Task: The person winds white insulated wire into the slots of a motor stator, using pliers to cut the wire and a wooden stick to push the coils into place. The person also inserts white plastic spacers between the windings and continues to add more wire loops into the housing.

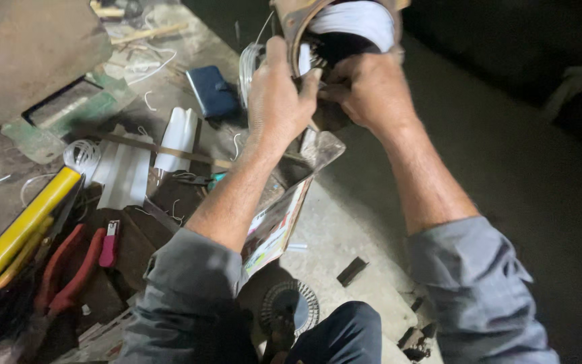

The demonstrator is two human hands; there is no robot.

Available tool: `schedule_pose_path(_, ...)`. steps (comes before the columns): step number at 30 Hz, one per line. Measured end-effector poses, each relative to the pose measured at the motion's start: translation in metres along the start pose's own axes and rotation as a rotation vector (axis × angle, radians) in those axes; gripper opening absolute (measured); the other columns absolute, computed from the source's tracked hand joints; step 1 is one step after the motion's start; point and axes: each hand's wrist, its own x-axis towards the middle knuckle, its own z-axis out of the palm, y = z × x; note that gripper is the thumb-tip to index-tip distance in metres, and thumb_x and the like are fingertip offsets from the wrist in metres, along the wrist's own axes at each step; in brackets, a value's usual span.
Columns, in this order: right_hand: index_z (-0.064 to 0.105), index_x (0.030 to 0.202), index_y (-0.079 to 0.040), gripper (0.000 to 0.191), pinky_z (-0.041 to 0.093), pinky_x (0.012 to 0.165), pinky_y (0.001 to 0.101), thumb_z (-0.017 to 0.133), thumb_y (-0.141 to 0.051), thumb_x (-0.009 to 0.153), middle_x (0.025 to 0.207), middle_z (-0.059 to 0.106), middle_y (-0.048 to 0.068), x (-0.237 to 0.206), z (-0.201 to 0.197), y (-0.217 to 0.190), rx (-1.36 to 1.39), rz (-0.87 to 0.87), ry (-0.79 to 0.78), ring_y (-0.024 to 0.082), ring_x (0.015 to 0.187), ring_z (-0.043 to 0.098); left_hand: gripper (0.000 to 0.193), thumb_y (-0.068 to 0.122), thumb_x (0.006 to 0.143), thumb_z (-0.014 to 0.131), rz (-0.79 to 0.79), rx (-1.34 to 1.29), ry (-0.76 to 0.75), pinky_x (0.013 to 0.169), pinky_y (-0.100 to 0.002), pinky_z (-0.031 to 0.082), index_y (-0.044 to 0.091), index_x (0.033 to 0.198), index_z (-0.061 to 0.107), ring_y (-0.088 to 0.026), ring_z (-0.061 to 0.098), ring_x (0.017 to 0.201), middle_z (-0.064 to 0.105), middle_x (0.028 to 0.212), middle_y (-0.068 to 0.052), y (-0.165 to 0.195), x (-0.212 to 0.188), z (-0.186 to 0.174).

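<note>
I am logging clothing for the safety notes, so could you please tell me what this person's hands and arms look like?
Both the left hand and right hand are bare: no gloves, rings or watch visible. The forearms are bare too, with grey cloth sleeves pushed up to about the elbows. No markings show on the fabric.

red-handled pliers point(69, 273), yellow bar point(25, 222), dark blue wallet point(213, 91), white wire coil point(82, 155)

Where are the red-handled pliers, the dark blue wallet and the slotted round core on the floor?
red-handled pliers point(69, 273), head view, on a handle.
dark blue wallet point(211, 91), head view, on its cover.
slotted round core point(289, 309), head view, on its toothed ring.
</note>
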Motion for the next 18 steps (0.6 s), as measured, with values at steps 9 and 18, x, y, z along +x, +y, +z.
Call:
schedule_pose_path(9,0.069,0.121,0.002,0.041,0.058,0.09,0.0427,0.082,-0.004,0.083,0.12,0.068,0.021,-0.06,-0.009,-0.026,0.183,-0.068,0.189,0.037,0.107,0.069,0.043,0.026,0.091,0.075,-0.036,0.005,0.07,0.076,-0.057,0.051,0.001,0.113,0.047,-0.048,0.068,0.09,0.069,0.093,-0.026,0.008,-0.007,0.004)
schedule_pose_path(18,0.073,0.121,-0.001,0.029,0.056,0.093,0.0452,0.074,-0.004,0.091,0.115,0.07,0.022,-0.027,-0.011,-0.01,0.104,-0.065,-0.028,0.038,0.105,0.069,0.035,0.028,0.098,0.068,-0.049,-0.029,0.068,0.076,-0.055,0.051,0.002,0.111,0.048,-0.044,0.07,0.09,0.069,0.093,-0.024,0.008,-0.006,0.004)
